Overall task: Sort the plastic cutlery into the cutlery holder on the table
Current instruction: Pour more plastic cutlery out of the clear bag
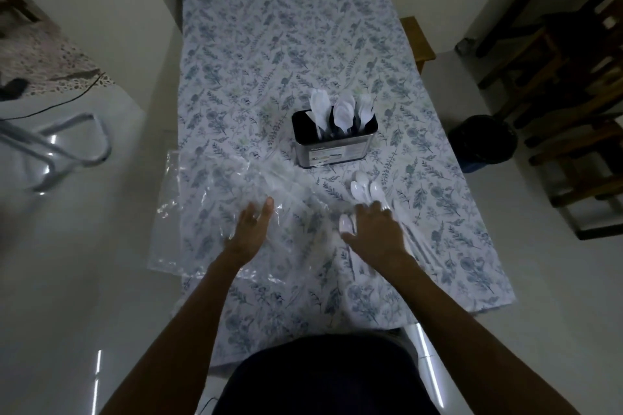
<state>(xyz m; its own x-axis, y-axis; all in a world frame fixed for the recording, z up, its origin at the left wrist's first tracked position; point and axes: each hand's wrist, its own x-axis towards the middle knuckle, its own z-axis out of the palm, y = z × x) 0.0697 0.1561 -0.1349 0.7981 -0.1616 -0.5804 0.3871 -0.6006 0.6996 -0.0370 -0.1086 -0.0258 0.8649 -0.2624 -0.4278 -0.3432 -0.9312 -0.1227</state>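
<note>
View from a head cam looking down at a long table [303,27] w/ a blue-and-white leaf-print cloth, running from the bottom centre up to the top of the frame. Just right of centre stands the cutlery holder [332,145], a shiny metal box w/ a dark inside and a label on its near face; white plastic cutlery [340,111] stands upright in it in about three clusters, spoon bowls pointing up. Below and right of the holder, a few loose white plastic spoons [365,189] lie flat on the cloth, well apart from the holder. The right hand [374,232] rests palm down on them, fingers spread and flat, not gripping anything; one more white piece [346,223] shows just left of its fingers. The left hand [251,229], left of centre, is also open and palm down, pressing flat on a clear plastic bag [202,199] that is crumpled over the table's left edge and lower-left area. Both bare forearms reach up from the bottom corners; the person's dark-clothed torso fills the bottom centre. Right edge: a dark round bin [483,141] on the floor beside wooden furniture [573,94]. Left edge: a metal tube frame [67,145]. Small items at the table's far end, too blurred to tell.
</note>
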